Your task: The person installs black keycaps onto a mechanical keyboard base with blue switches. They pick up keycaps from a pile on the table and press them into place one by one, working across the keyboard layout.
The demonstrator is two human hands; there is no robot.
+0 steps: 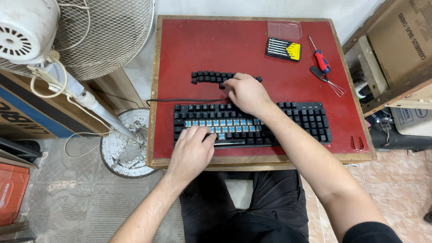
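Keyboard (278, 124), black, lies across the near part of a red worktop (194, 50) with a wooden rim, and its front side runs close to the near edge. Many keycaps are off in the middle rows, so blue switches (226, 123) show there. A thin black cable (167, 100) goes from the keyboard to the left edge of the worktop.

The left hand (191, 150) rests on the lower left part of the keyboard, with fingers bent down on the switches; if they pinch something cannot be told. The right hand (246, 94) is just behind the keyboard, at a row of loose black keycaps (207, 77). Its fingers are curled over the right end of this row and hide it, so it is not clear whether they hold a keycap.

Behind the keycaps the red surface is open up to the far edge. At the right side lie a small black and yellow bit set (283, 49), a clear lid (284, 29), a red and blue screwdriver (319, 59) and a wire keycap puller (328, 79), well apart from both hands.

A white fan (62, 36) stands close to the left edge, and cardboard boxes (416, 31) stand close to the right one; both are cut off by the frame.
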